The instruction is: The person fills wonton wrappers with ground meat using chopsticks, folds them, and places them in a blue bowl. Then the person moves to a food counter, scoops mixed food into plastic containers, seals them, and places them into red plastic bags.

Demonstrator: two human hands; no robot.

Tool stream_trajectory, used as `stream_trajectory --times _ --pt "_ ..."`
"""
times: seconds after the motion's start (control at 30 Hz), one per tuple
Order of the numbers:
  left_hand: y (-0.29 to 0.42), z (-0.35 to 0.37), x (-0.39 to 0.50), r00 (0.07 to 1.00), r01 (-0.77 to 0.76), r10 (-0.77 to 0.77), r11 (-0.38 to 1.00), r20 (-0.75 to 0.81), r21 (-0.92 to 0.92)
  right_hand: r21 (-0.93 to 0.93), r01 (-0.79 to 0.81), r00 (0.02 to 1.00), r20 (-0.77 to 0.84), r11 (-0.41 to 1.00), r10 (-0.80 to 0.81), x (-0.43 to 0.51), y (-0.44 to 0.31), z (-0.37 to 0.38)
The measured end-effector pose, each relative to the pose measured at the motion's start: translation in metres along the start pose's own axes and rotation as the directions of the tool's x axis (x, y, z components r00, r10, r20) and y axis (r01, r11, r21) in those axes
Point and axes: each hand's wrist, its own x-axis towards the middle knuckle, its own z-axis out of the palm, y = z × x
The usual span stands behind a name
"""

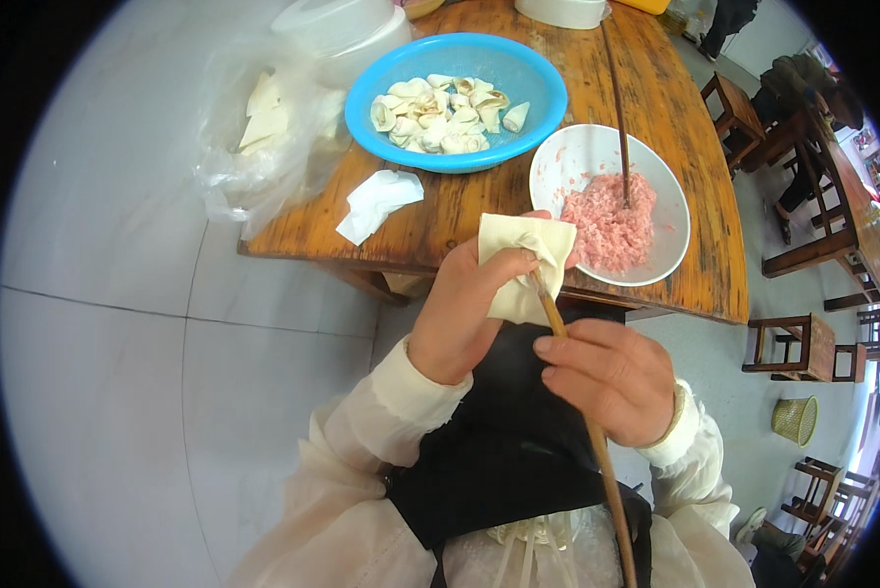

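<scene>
A square dough wrapper (517, 290) lies across my left hand (463, 312), whose thumb presses on its creased middle. Between the fingers of my right hand (613, 375) is a long wooden chopstick (607, 470); its tip meets the wrapper beside my left thumb. Whether filling sits under the fold is hidden. Just beyond my hands, a white bowl (664, 257) holds pink minced meat (609, 220), with another stick (621, 147) standing in it. Several folded dumplings (436, 121) are in a blue plastic colander (455, 163) behind.
The wooden table (469, 209) bears a crumpled white tissue (381, 200). At its left corner, a clear plastic bag (227, 180) contains more wrappers (266, 121), near white containers (337, 29). To the right are wooden stools (793, 345), a wastebasket (794, 420) and a seated person (800, 88).
</scene>
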Motion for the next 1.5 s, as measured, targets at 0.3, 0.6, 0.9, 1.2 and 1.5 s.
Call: stream_trajectory --times 0.3,0.6,0.9,1.2,1.5 --pt "-0.011 -0.015 0.025 0.967 -0.230 0.245 0.959 -0.077 0.164 0.359 -0.271 0.842 -0.361 0.893 0.401 -0.034 0.002 -0.008" --pt "0.006 -0.029 0.039 0.992 -0.085 0.080 0.995 -0.094 -0.048 0.660 -0.538 0.455 -0.296 0.524 0.840 -0.074 0.047 -0.021" --pt "0.001 -0.024 0.003 0.969 0.229 -0.246 0.928 0.024 0.293 0.563 -0.600 0.532 -0.250 0.569 0.809 -0.077 0.069 -0.013" --pt "-0.012 -0.023 -0.001 0.946 0.274 -0.310 0.921 0.097 0.276 0.748 -0.475 0.379 -0.301 0.463 0.875 -0.073 0.068 -0.006" --pt "-0.018 -0.018 -0.003 0.933 0.306 -0.346 0.909 0.103 0.283 0.729 -0.507 0.418 -0.259 0.460 0.871 -0.071 0.066 -0.002"
